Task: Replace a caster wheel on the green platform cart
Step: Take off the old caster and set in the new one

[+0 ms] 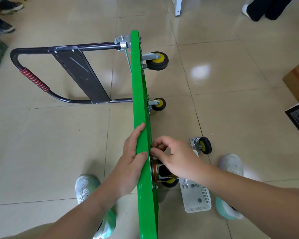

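Glossy beige floor tiles [59, 152] run under everything, with cardboard boxes off at the right edge. The green platform cart [139, 100] stands tipped on its long side, its deck running straight away from the person and its black handle folded out to the left. The left hand [133, 152] grips the upper edge of the deck, thumb on the near face and fingers over the top. The underside faces right, so the right hand [174, 156] is the nearer one to the work. Its fingers are curled, tips drawn together against the deck just above a mounted caster [169, 180]; what they pinch, if anything, I cannot tell. A loose caster [203, 144] lies on the floor just right of that hand. A white basket [193, 207] beside it holds a wrench [185, 183].
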A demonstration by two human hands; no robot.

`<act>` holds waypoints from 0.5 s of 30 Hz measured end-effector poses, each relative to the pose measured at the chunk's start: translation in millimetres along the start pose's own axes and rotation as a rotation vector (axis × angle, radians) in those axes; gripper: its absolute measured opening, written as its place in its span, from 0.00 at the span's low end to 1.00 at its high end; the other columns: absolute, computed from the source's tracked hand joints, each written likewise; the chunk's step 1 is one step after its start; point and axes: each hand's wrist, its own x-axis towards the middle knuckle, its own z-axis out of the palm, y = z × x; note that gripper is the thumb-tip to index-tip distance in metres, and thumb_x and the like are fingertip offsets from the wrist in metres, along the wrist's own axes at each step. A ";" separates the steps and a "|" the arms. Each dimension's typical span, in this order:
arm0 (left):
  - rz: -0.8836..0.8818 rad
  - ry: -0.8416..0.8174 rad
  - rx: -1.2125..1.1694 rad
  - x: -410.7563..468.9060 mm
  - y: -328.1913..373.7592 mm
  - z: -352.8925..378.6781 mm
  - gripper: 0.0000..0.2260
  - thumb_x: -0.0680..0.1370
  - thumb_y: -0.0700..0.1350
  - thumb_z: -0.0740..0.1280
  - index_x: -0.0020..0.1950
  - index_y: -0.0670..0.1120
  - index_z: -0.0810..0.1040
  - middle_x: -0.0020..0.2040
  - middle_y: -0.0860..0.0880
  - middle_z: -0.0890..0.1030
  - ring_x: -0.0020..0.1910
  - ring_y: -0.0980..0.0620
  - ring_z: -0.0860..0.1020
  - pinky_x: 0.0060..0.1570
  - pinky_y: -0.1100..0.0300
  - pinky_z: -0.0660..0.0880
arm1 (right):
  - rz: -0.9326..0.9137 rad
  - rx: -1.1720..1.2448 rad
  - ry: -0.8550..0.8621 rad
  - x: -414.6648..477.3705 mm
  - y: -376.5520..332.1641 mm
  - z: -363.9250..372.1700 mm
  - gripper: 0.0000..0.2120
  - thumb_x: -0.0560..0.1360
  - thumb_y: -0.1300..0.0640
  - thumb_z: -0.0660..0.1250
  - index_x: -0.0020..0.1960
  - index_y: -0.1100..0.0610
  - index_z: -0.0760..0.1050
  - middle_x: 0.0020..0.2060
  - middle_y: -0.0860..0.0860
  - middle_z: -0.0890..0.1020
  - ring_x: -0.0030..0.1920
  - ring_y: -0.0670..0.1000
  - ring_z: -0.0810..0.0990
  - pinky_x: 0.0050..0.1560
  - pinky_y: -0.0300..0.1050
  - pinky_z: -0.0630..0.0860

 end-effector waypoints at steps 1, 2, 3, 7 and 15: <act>-0.002 0.000 0.003 0.0 0.1 0.1 0.32 0.77 0.49 0.57 0.77 0.74 0.53 0.81 0.61 0.59 0.79 0.62 0.60 0.80 0.48 0.59 | -0.006 0.041 0.003 -1.0 0.4 0.5 0.03 0.79 0.48 0.67 0.48 0.46 0.77 0.41 0.42 0.81 0.45 0.43 0.80 0.53 0.49 0.77; -0.004 -0.001 0.002 -0.2 0.4 0.0 0.32 0.77 0.49 0.57 0.77 0.74 0.53 0.81 0.61 0.59 0.79 0.62 0.60 0.80 0.47 0.60 | -0.019 0.065 0.002 -1.8 0.5 0.4 0.03 0.80 0.50 0.67 0.47 0.47 0.77 0.40 0.43 0.81 0.44 0.44 0.80 0.51 0.47 0.78; -0.006 -0.002 0.002 -0.3 0.6 -0.1 0.32 0.77 0.49 0.57 0.77 0.75 0.53 0.81 0.61 0.59 0.79 0.62 0.60 0.80 0.47 0.60 | -0.023 0.079 0.001 -3.2 0.0 -0.4 0.03 0.80 0.51 0.68 0.47 0.48 0.78 0.40 0.44 0.82 0.44 0.44 0.80 0.49 0.43 0.78; 0.004 0.006 0.017 -0.4 1.4 -0.1 0.32 0.77 0.49 0.57 0.76 0.75 0.53 0.80 0.62 0.59 0.78 0.64 0.60 0.80 0.49 0.59 | -0.031 0.099 -0.010 -6.1 2.0 -2.9 0.04 0.76 0.53 0.72 0.50 0.51 0.81 0.41 0.43 0.83 0.45 0.42 0.80 0.49 0.33 0.75; 0.008 0.009 0.011 0.2 0.3 -0.4 0.32 0.77 0.49 0.57 0.76 0.76 0.54 0.80 0.63 0.58 0.79 0.64 0.59 0.80 0.49 0.59 | -0.083 0.047 -0.033 -7.3 5.2 -2.0 0.07 0.77 0.51 0.71 0.54 0.49 0.80 0.43 0.42 0.83 0.43 0.38 0.80 0.42 0.32 0.72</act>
